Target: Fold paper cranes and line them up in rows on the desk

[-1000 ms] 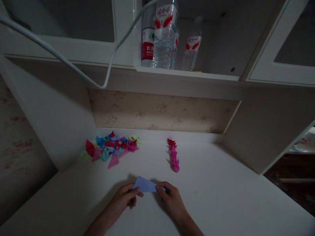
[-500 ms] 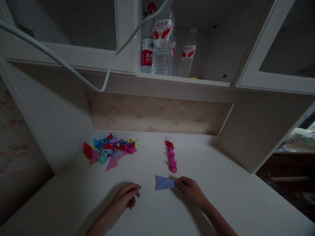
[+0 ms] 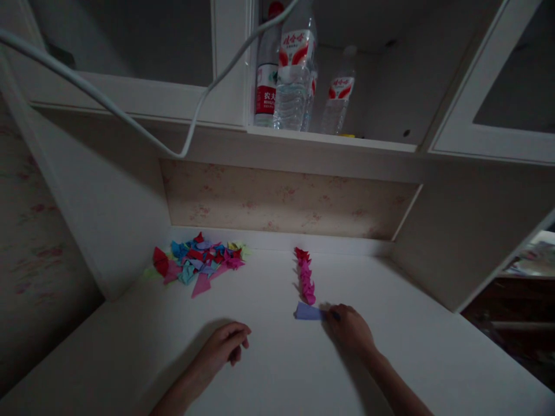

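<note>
My right hand (image 3: pixel 350 330) pinches a small folded lilac paper piece (image 3: pixel 309 312) and holds it on the white desk (image 3: pixel 269 370), right at the near end of a row of folded pink and red paper pieces (image 3: pixel 306 275). My left hand (image 3: pixel 223 344) rests on the desk to the left with its fingers curled and nothing in it. A heap of folded paper pieces in red, blue, pink and green (image 3: pixel 197 263) lies at the back left of the desk.
White side panels wall the desk in on the left and right. A shelf above holds several water bottles (image 3: pixel 295 69). A white cable (image 3: pixel 130 121) hangs across the upper left. Floral wallpaper backs the desk.
My right hand took the lilac piece out of both hands and carried it right and away to the row's near end. My left hand let go and stayed on the desk.
</note>
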`<state>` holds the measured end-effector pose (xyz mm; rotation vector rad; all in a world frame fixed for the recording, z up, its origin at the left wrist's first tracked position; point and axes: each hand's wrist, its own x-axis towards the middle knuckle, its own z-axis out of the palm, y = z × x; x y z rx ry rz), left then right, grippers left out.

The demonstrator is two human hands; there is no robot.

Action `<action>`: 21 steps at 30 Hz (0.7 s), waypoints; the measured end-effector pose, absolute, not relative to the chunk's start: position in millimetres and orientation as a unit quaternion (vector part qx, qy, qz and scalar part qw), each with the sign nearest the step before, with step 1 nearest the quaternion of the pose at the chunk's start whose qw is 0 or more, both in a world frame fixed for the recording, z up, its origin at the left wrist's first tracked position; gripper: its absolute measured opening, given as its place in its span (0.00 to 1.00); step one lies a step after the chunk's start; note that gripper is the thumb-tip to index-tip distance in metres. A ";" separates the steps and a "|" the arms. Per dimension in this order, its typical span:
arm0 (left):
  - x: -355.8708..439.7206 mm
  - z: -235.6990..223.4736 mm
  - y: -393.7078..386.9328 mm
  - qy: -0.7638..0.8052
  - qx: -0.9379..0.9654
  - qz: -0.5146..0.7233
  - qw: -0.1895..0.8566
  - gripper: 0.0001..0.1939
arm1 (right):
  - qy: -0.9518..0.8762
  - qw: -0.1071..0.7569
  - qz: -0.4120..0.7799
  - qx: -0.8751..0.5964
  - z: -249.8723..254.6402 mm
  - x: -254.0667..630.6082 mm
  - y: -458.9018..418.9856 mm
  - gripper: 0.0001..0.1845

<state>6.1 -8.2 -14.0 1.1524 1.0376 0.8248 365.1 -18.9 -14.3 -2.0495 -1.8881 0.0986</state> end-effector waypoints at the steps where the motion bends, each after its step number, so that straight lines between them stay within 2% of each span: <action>1: 6.4 -11.7 -9.2 0.456 0.504 0.362 0.638 0.16 | -0.670 0.179 0.025 -0.720 -16.2 364.6 -19.1 0.16; 6: 7.0 -6.3 -11.0 0.445 0.513 0.360 0.639 0.14 | -0.680 0.220 -0.012 -0.699 -28.5 368.9 -20.6 0.17; 14: 6.2 -6.7 -10.2 0.451 0.508 0.355 0.643 0.14 | -0.675 0.294 0.013 -0.677 -56.0 389.2 -9.5 0.19; 21: 4.7 -7.8 -10.2 0.446 0.518 0.351 0.639 0.12 | -0.674 0.301 0.020 -0.674 -55.0 388.7 -12.4 0.19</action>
